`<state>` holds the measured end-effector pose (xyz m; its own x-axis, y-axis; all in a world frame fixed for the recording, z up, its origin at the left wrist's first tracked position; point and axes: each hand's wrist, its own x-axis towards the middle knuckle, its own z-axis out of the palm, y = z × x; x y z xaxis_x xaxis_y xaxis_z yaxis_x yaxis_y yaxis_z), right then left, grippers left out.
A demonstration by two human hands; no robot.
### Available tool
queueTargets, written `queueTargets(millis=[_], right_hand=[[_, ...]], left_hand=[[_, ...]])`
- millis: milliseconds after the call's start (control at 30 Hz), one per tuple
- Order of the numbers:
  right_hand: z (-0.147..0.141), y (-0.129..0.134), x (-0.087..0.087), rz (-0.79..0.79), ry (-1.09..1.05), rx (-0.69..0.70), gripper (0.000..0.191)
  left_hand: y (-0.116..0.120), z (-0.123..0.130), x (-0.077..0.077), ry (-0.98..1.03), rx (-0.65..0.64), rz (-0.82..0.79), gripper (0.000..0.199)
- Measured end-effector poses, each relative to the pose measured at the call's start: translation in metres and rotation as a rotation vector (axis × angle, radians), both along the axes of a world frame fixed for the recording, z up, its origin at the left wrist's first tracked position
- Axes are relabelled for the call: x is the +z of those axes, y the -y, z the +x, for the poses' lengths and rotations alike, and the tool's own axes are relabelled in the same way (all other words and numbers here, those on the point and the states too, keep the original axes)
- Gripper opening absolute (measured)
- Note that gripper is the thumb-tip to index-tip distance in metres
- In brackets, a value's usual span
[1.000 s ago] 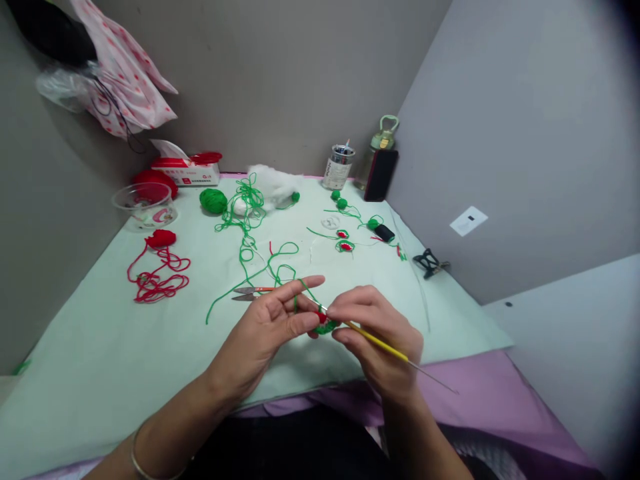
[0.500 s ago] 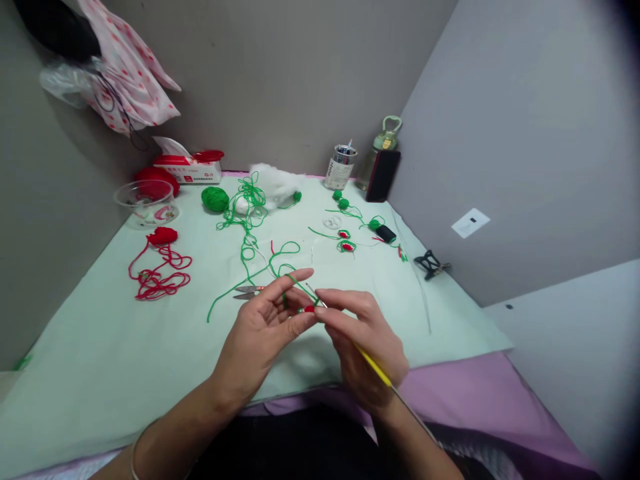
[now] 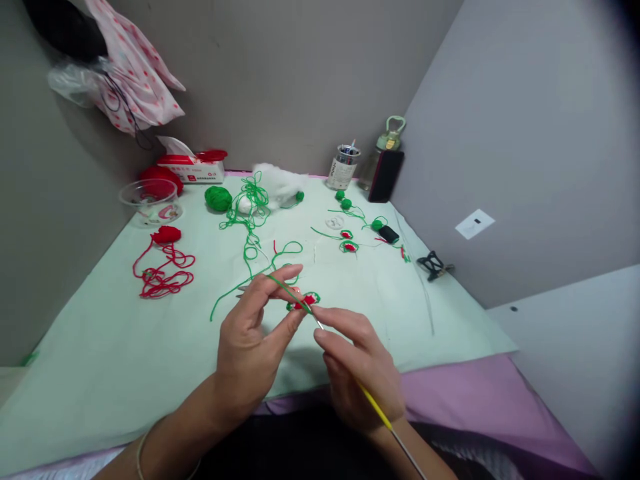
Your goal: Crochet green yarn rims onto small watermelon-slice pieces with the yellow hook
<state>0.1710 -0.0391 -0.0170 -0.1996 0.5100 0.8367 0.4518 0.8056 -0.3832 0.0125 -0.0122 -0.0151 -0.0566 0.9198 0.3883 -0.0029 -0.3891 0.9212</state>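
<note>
Between the thumb and fingers of my left hand (image 3: 257,327) is a small crocheted piece (image 3: 311,299), red in the middle with a white and green edge. A strand of green yarn (image 3: 283,285) runs over my raised left index finger down to the piece. My right hand (image 3: 357,357) grips a crochet hook (image 3: 376,405) with a yellow handle, its metal tip at the edge of the piece. Partly hidden behind my left fingers lie small scissors (image 3: 241,291). Loose green yarn (image 3: 250,250) trails over the table beyond my hands.
Red yarn (image 3: 167,280) lies tangled at left, near a clear plastic tub (image 3: 150,203). A green yarn ball (image 3: 219,199) and white stuffing (image 3: 280,180) sit at the back. To the right are small crocheted pieces (image 3: 349,247), a phone (image 3: 387,176) and a bottle (image 3: 370,167).
The crocheted piece has turned so more of its red face and green rim shows. My left index finger has bent lower, and the hook tip has shifted down along the edge.
</note>
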Motion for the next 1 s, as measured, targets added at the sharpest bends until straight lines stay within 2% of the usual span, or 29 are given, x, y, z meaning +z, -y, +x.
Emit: queueTargets(millis=[300, 567, 767, 867, 1000], right_hand=[[0.005, 0.004, 0.006, -0.057, 0.012, 0.025, 0.033], [0.003, 0.008, 0.011, -0.058, 0.016, -0.003, 0.033], [0.002, 0.010, 0.014, -0.067, 0.053, -0.033, 0.032], [0.000, 0.010, 0.014, -0.073, 0.044, -0.023, 0.034], [-0.001, 0.006, 0.012, -0.136, -0.080, 0.071, 0.032]], left_hand=[[0.004, -0.004, -0.003, -0.063, 0.004, 0.110, 0.053], [0.001, -0.006, -0.004, -0.172, 0.064, 0.294, 0.062], [-0.003, -0.011, 0.000, -0.363, 0.118, 0.519, 0.066], [-0.004, -0.013, 0.002, -0.392, 0.147, 0.547, 0.064], [-0.004, -0.014, 0.001, -0.347, 0.154, 0.501, 0.062]])
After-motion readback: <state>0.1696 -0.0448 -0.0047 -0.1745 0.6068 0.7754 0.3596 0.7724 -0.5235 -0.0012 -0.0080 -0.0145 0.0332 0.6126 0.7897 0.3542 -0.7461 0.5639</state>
